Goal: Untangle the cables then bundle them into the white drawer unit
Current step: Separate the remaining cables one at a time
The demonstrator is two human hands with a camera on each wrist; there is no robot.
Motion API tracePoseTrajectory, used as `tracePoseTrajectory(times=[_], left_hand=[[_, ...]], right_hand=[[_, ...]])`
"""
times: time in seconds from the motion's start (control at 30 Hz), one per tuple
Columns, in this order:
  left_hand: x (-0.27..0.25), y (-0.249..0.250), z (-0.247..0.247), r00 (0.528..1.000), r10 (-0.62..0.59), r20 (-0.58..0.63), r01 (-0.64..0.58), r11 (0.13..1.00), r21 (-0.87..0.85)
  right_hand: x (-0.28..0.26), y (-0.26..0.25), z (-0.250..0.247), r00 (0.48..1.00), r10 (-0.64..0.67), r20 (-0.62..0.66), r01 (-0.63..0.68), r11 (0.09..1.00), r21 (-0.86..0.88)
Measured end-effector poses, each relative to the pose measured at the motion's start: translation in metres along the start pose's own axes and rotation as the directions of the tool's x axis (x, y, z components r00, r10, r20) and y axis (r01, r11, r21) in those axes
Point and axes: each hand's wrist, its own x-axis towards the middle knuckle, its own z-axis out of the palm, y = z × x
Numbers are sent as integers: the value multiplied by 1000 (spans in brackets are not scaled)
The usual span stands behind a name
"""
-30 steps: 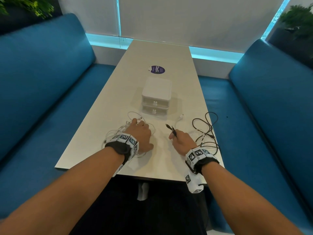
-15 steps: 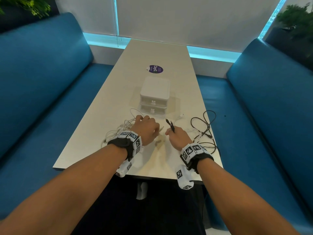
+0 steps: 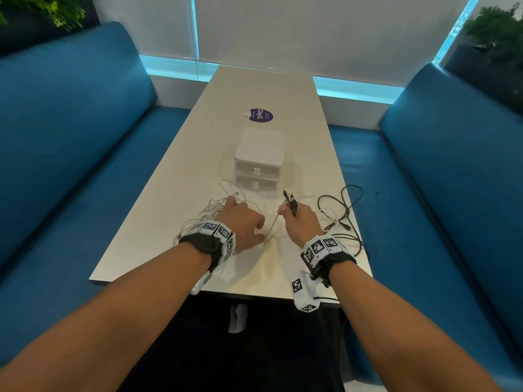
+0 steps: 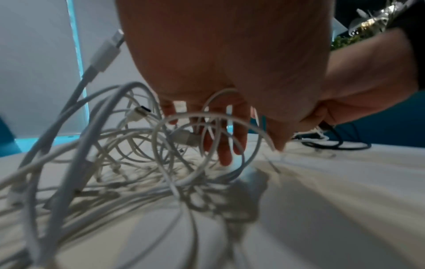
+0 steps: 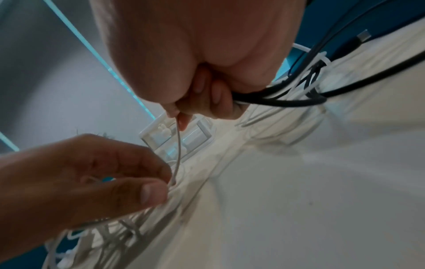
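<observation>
A tangle of white cables (image 3: 203,216) lies on the table under my left hand (image 3: 249,226); in the left wrist view its fingers (image 4: 226,145) reach down among the loops (image 4: 110,145). My right hand (image 3: 287,212) grips the black cable's plug ends (image 3: 291,200), and its thumb and forefinger pinch a thin white cable (image 5: 178,145). That strand runs down to my left hand (image 5: 158,183), which pinches it too. The black cable's loops (image 3: 339,210) lie to the right. The white drawer unit (image 3: 259,159) stands just beyond both hands, both drawers shut.
The table (image 3: 254,86) is long and narrow between blue benches (image 3: 70,142) on either side. A purple sticker (image 3: 261,115) lies behind the drawer unit. The black loops reach the table's right edge (image 3: 359,241).
My left hand has slid right, toward the right hand, and now pinches the white strand that the right hand holds. The right hand has kept the black plug ends.
</observation>
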Motion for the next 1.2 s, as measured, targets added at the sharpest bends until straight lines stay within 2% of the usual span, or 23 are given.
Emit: tracePoseTrajectory(times=[0.1,0.23,0.4,0.53,0.6,0.73,0.8,0.87,1.0,1.1,1.2], left_hand=[[2,3,-6,998,6,66,-8,1000,29],[4,20,-17,995,25,100,-33,996,80],[7,28,-13,999,-12,39,15,997,-71],[5,29,-12,999,20,42,-16,996,-86],[2,27,-13,997,48,55,-46,998,-36],[-1,2,-8,994,78,76,-80,996,30],[-2,-12,-5,995,64,75,-67,997,39],[-4,-16,-4,996,79,45,-81,995,55],[-4,-5,1,991,126,-53,-124,992,37],[-7,0,4,967,224,-123,-216,974,74],[-10,-2,3,939,290,-182,-258,949,183]], right_hand=[[-2,2,4,998,-34,45,36,998,-55],[-3,-2,7,999,-42,32,43,998,-51],[-5,-8,-1,998,-43,38,44,998,-35],[-5,-6,-2,995,-73,75,80,991,-106],[-2,1,-1,994,-69,89,85,979,-185],[2,23,-15,995,33,93,8,912,-409],[2,33,-27,994,96,54,-69,926,-371],[2,37,-32,991,127,44,-108,946,-306],[4,29,-27,989,114,94,-84,956,-282],[5,25,-25,988,123,95,-96,965,-245],[4,26,-26,983,159,93,-133,962,-237]])
